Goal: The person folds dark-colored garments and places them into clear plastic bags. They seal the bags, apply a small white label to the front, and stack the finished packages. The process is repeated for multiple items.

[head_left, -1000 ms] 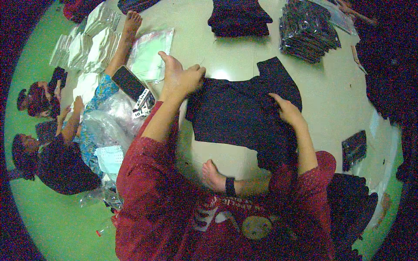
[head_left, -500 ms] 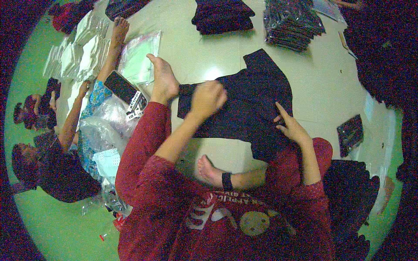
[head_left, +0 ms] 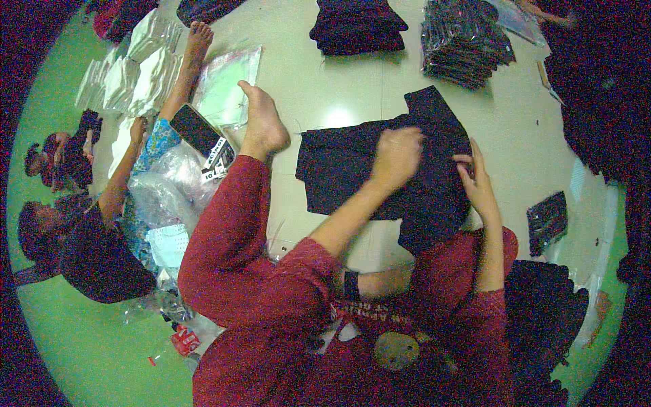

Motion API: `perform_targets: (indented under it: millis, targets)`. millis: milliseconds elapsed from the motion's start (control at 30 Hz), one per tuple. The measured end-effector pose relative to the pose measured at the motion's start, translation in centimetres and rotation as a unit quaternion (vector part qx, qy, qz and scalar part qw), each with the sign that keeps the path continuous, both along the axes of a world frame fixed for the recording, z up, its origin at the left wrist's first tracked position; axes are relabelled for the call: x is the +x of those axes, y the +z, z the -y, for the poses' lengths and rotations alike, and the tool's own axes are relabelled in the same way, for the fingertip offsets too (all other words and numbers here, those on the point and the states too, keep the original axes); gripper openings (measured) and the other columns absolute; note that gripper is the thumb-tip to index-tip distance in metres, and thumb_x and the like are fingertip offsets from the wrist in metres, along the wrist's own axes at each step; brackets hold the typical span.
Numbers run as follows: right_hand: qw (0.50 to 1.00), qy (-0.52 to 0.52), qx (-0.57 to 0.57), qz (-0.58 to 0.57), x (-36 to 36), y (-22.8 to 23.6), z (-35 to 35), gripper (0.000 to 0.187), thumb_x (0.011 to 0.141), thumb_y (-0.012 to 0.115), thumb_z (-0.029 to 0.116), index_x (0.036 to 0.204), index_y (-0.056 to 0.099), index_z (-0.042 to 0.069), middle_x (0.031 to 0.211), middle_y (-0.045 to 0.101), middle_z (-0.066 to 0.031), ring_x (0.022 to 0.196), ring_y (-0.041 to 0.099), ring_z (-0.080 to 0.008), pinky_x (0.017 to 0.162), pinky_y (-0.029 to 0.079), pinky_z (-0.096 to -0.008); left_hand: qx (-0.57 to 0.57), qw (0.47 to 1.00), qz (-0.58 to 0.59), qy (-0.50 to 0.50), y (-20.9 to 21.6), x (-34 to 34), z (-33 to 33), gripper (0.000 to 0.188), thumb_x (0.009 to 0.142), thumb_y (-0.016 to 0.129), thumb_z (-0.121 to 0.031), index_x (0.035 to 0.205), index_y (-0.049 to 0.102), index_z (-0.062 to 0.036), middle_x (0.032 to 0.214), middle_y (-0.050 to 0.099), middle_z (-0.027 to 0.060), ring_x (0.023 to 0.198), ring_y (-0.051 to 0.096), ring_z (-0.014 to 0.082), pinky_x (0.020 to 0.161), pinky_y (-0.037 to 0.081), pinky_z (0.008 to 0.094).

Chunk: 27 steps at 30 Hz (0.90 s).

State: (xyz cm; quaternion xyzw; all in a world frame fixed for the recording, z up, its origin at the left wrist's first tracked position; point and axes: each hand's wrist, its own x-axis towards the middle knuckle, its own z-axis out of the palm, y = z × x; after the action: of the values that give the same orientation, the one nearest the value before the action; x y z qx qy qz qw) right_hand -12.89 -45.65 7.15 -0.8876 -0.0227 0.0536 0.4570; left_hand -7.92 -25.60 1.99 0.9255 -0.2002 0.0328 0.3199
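Observation:
A black short-sleeved shirt [head_left: 352, 163] lies spread flat on the floor before me, its hem to the left and its sleeves toward the right. Over its middle my left hand [head_left: 400, 154] is closed, knuckles up and slightly blurred; what the fingers hold, if anything, is hidden. My right hand [head_left: 479, 183] is at the shirt's right edge, near the neck end, with fingers stretched out and apart. No thing shows in its grasp.
Folded dark clothes [head_left: 358, 27] and bagged dark garments [head_left: 464, 44] are stacked at the far side. A phone [head_left: 193, 130] and clear plastic bags [head_left: 166, 186] lie left of my leg, where another person [head_left: 95, 251] sits. Dark cloth [head_left: 546, 305] is heaped at my right.
My left hand has moved right across the shirt, from near its hem to its middle. My right hand stays by the right edge, its fingers now pointing more upward. The view has shifted slightly.

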Motion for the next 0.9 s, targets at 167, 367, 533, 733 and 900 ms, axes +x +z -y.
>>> perform_targets:
  millis: [167, 367, 533, 733, 900]
  targets:
    - [0.978, 0.11, -0.173, 0.032, -1.0, -3.1, -2.8, 0.059, 0.081, 0.052, 0.005, 0.133, 0.026, 0.009, 0.118, 0.048, -0.0162, 0.109, 0.047, -0.0289, 0.094, 0.036, -0.0355, 0.204, 0.968, 0.079, 0.122, 0.5, 1.0, -16.0, 0.031, 0.073, 0.054, -0.013, 0.103, 0.054, -0.0063, 0.102, 0.055, 0.0146, 0.093, 0.054, 0.0343, 0.081, 0.044, 0.0422]
    - [0.969, 0.132, -0.206, -0.021, -1.8, -4.8, -1.9, 0.051, 0.078, 0.054, 0.004, 0.126, 0.039, 0.008, 0.127, 0.041, -0.0153, 0.118, 0.037, -0.0319, 0.101, 0.03, -0.0364, 0.195, 0.971, -0.134, 0.013, 1.5, 3.2, -20.9, 0.029, 0.074, 0.062, -0.03, 0.086, 0.058, -0.0044, 0.084, 0.058, 0.0159, 0.08, 0.057, 0.0297, 0.069, 0.046, 0.0365]
    - [0.977, 0.123, -0.171, -0.014, -1.6, -4.9, -1.0, 0.05, 0.079, 0.053, 0.003, 0.127, 0.038, 0.008, 0.122, 0.047, -0.0141, 0.114, 0.044, -0.0281, 0.098, 0.033, -0.0352, -0.045, 0.964, -0.189, 0.181, -0.3, 2.1, -21.2, 0.043, 0.073, 0.066, -0.037, 0.086, 0.057, 0.0033, 0.076, 0.06, 0.0156, 0.072, 0.058, 0.0229, 0.066, 0.046, 0.0337]
    - [0.997, 0.031, -0.048, -0.056, -0.2, -2.0, 1.9, 0.044, 0.083, 0.049, 0.007, 0.126, 0.04, 0.013, 0.106, 0.059, -0.012, 0.1, 0.055, -0.0273, 0.089, 0.041, -0.035, -0.119, 0.943, -0.08, 0.301, -2.1, -1.5, -19.4, 0.039, 0.078, 0.063, -0.03, 0.096, 0.055, 0.0043, 0.088, 0.06, 0.0166, 0.08, 0.058, 0.0244, 0.074, 0.045, 0.0329]
    - [0.997, -0.049, 0.034, -0.04, -0.7, -0.2, 4.6, 0.045, 0.084, 0.046, 0.004, 0.127, 0.039, 0.012, 0.1, 0.059, -0.0082, 0.092, 0.054, -0.0163, 0.083, 0.042, -0.029, -0.025, 0.963, -0.025, 0.265, 2.3, -2.1, -13.3, 0.03, 0.088, 0.047, -0.022, 0.103, 0.043, 0.0028, 0.09, 0.055, 0.0244, 0.084, 0.055, 0.038, 0.075, 0.043, 0.0408]
